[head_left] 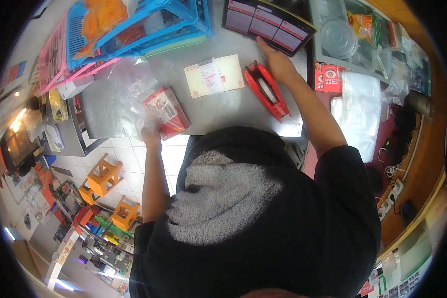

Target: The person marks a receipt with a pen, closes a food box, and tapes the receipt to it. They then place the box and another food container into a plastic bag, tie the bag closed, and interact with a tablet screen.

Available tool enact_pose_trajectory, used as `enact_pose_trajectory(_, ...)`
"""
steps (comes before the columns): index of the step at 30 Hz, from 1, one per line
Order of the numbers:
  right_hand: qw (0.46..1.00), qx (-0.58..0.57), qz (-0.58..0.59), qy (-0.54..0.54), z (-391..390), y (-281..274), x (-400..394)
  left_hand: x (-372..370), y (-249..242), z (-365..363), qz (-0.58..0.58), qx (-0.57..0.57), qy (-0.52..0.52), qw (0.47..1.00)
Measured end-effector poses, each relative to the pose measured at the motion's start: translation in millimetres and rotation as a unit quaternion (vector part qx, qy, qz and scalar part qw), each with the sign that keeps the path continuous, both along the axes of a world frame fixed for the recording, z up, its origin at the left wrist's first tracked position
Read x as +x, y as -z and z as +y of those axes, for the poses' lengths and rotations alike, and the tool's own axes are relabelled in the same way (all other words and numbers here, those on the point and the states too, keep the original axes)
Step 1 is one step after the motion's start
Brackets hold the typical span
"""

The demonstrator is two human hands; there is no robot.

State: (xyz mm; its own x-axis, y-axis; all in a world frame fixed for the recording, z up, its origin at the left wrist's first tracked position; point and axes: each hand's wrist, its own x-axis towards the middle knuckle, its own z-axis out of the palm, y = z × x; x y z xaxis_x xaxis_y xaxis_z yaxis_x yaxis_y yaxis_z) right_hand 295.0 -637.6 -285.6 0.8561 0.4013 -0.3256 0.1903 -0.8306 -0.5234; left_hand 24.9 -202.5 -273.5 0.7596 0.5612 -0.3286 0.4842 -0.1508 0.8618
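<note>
My left hand grips the near end of a red printed packet wrapped in a clear plastic bag on the grey counter. My right hand reaches forward, its fingers stretched toward a dark tablet screen, with the palm over the far end of a red tape dispenser. Whether the hand rests on the dispenser is unclear. A printed paper slip lies between the packet and the dispenser.
Blue and pink plastic baskets stand at the counter's far left. A tray with clear lids and snack packs sits at the far right, above red "FREE" cards and a stack of plastic bags. Orange stools stand on the tiled floor below.
</note>
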Motion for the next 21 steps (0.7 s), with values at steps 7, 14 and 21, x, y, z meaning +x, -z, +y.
enact_pose_trajectory(7,1.0,-0.016,0.021,-0.003,3.0,-11.0,2.2,-27.7,39.0,28.3,-0.077,-0.039,0.037,0.996)
enact_pose_trajectory(14,0.999,-0.018,0.023,0.015,4.2,-6.1,4.7,-32.9,47.1,27.7,-0.079,-0.087,-0.017,0.993)
enact_pose_trajectory(21,0.987,0.076,-0.142,-0.02,-42.5,11.7,-3.4,-17.9,23.8,17.9,-0.103,-0.066,0.05,0.991)
